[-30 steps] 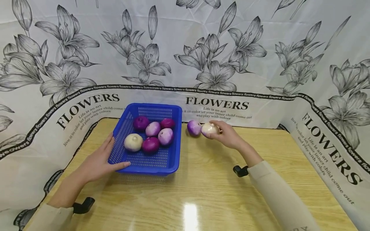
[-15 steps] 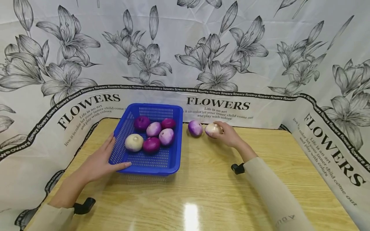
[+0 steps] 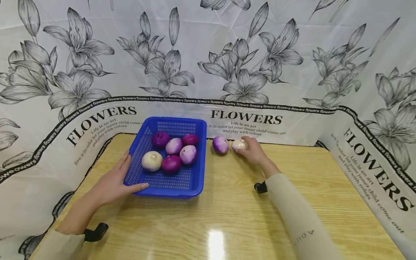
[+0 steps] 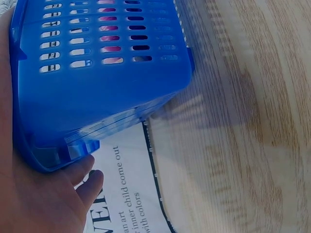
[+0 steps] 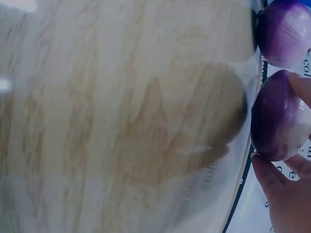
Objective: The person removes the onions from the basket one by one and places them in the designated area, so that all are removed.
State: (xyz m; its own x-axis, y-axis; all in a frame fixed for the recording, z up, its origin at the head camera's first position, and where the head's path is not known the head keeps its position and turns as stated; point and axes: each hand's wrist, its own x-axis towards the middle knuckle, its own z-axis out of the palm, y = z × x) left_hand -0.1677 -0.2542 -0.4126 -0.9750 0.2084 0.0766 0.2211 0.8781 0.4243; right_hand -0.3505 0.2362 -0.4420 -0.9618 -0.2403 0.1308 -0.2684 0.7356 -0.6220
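We see the right hand point(image 3: 252, 151) at the far edge of the counter point(image 3: 240, 209), its fingers curled round a pale onion point(image 3: 239, 144) whose underside shows purple in the right wrist view point(image 5: 281, 116). In that view the onion looks to be just above the wood, gripped from the side and behind with the fingertips point(image 5: 272, 167) under its lower edge. We judge the grip is that of a hand carrying the onion rather than merely steadying it, though we cannot tell for sure whether it touches the counter. Just beside it, to the left, a purple onion point(image 3: 220, 145) lies by itself, apart from the hand.

The left hand point(image 3: 112, 182) rests against the near left corner of the blue basket point(image 3: 195, 180). Its fingers lie fairly straight along the left wall while the thumb reaches across the front rim, so it looks to be bracing the basket in place more than gripping it. The left wrist view shows the palm point(image 4: 29, 194) pressed to the basket's slotted side. Five onions lie in the basket: one white point(image 3: 151, 161), the rest purple or pale purple, bunched toward its far half.

Both forearms stretch forward from the near edge, sleeves covering them, the right one reaching farther and angled toward the back cloth point(image 3: 208, 54) with its flower print.
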